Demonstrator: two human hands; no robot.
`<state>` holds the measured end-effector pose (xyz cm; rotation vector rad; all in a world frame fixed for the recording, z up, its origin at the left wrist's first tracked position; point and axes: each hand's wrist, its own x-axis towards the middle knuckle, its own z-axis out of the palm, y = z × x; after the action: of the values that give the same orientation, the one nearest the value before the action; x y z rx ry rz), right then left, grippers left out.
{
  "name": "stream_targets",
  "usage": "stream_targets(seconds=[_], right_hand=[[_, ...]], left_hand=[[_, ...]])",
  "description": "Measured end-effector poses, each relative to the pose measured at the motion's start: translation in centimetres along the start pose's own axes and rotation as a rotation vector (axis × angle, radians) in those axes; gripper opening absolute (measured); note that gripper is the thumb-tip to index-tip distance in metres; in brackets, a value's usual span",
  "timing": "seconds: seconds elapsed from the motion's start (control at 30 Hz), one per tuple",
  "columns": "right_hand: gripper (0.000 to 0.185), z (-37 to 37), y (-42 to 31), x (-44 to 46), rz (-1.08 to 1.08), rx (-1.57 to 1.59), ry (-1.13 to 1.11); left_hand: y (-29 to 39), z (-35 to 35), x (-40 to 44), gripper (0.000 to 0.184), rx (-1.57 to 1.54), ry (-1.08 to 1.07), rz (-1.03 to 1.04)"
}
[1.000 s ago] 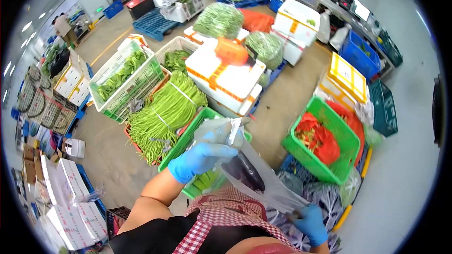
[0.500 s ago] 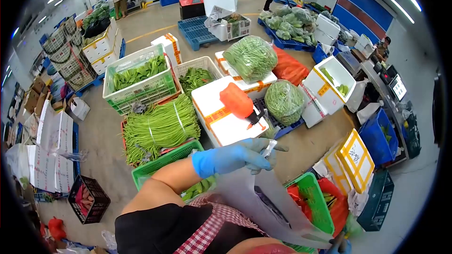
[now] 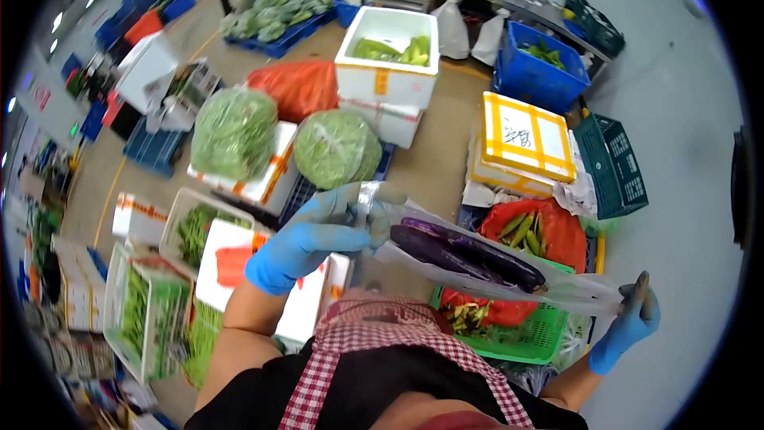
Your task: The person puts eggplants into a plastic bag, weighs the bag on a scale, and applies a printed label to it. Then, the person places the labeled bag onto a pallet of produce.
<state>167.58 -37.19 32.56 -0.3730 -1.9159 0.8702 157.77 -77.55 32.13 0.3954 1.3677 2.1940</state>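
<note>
A clear plastic bag of long purple eggplants point(image 3: 465, 255) is stretched in front of my chest between my two gloved hands. My left hand point(image 3: 322, 231), in a blue glove with grey fingers, closes on the bag's left end; a shiny whitish strip point(image 3: 367, 201) shows at its fingers. At the far right end, my right hand point(image 3: 634, 314), gloved the same way, pinches the gathered plastic. Below the bag stands a green crate point(image 3: 545, 334) with a red bag point(image 3: 505, 309) and yellowish pieces in it.
Behind the bag, a red net bag point(image 3: 561, 231) holds green pods, near a yellow-taped white foam box point(image 3: 525, 139). Wrapped greens point(image 3: 338, 147) and an open foam box of green vegetables point(image 3: 390, 76) stand ahead. A blue crate point(image 3: 549, 84) is by the desk.
The view has turned to the right. The bag has been lifted and drawn out level between both hands, so the eggplants show. My right hand has come up into view.
</note>
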Motion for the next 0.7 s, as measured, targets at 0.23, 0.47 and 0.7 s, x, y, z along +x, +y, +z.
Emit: stream_targets(seconds=[0.23, 0.47, 0.7], right_hand=[[0.03, 11.6, 0.0, 8.0, -0.07, -0.107, 0.049], [0.028, 23.2, 6.0, 17.7, -0.076, -0.221, 0.08], [0.027, 35.3, 10.6, 32.1, -0.163, -0.251, 0.024]], left_hand=[[2.4, -7.8, 13.9, 0.058, -0.094, -0.102, -0.001], [3.4, -13.7, 32.6, 0.055, -0.11, -0.18, -0.066], [8.4, -16.8, 53.8, 0.066, -0.078, -0.12, -0.018]])
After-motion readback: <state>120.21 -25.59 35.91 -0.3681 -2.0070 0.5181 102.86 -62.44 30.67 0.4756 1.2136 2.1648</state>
